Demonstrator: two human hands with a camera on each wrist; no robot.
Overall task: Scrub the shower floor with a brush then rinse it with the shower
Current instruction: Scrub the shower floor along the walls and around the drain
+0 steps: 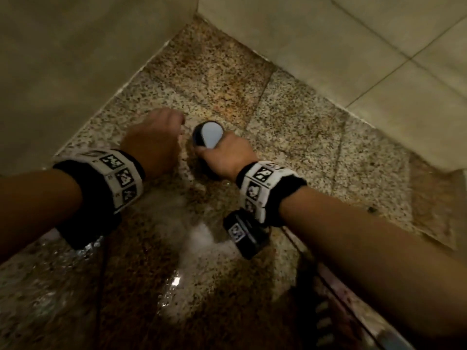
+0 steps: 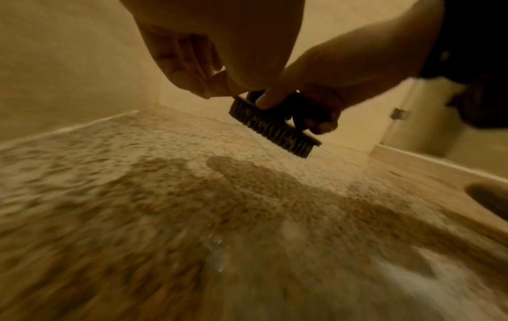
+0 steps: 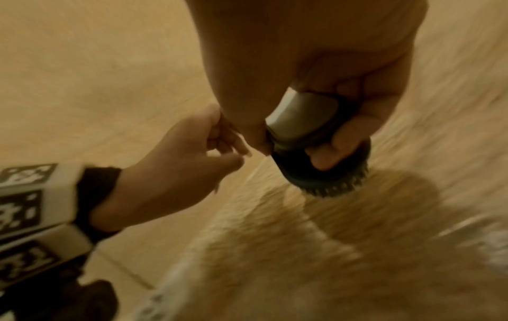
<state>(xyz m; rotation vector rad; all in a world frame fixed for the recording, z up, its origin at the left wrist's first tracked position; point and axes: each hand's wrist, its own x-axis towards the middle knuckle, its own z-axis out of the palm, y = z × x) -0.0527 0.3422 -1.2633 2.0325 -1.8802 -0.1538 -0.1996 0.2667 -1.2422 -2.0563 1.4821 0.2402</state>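
My right hand (image 1: 222, 152) grips a round black scrub brush (image 1: 208, 135) with a pale grey top. The fingers curl round its body (image 3: 316, 160). The brush (image 2: 272, 128) is tilted with its bristles facing down, close over the speckled granite shower floor (image 1: 290, 117); I cannot tell if they touch it. My left hand (image 1: 156, 137) hovers just left of the brush, its fingers (image 3: 233, 145) loosely curled and holding nothing. White foam and water (image 1: 192, 238) lie on the floor below my wrists.
Beige tiled walls (image 1: 353, 46) meet in a corner beyond the hands, with another wall (image 1: 63, 59) close on the left. A raised beige curb (image 2: 412, 160) borders the floor. A grated strip (image 1: 326, 322) runs along the lower right. A thin dark cable (image 1: 103, 274) hangs under the left wrist.
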